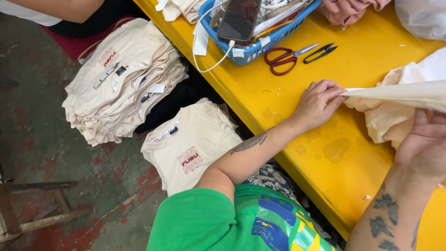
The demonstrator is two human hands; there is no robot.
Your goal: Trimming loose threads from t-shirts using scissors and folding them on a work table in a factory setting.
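**Cream garment pulled taut over yellow table**

Seen from above: left hand [319, 103] closed in a pinch on the pointed edge of a cream garment [399, 100], thumb and fingertips [335, 93] pressed together on the fabric. Right hand [425, 146] placed under the same cloth further along, palm up against the fabric; fingers hidden behind it, so grip impossible to judge. Garment stretched between both hands, the rest bunched in a heap on the yellow table [278, 93], right side of frame.

Just beyond the left hand, lying flat on the tabletop: red-handled scissors [284, 56] and, beside them, small black thread snips [320, 52]. Behind these, a blue plastic basket [253, 49] holding a dark phone [239, 19], with a white cable [211, 56] trailing over the rim. Pink fabric [348, 10] piled at the far table edge.

Off the table, lower down on the left: a tall stack of folded cream shirts [123, 81], and nearer, a single folded cream shirt [193, 144] with a small printed chest patch. Worn, red-stained floor [46, 139] below. Green sleeve [195, 223] in the foreground.
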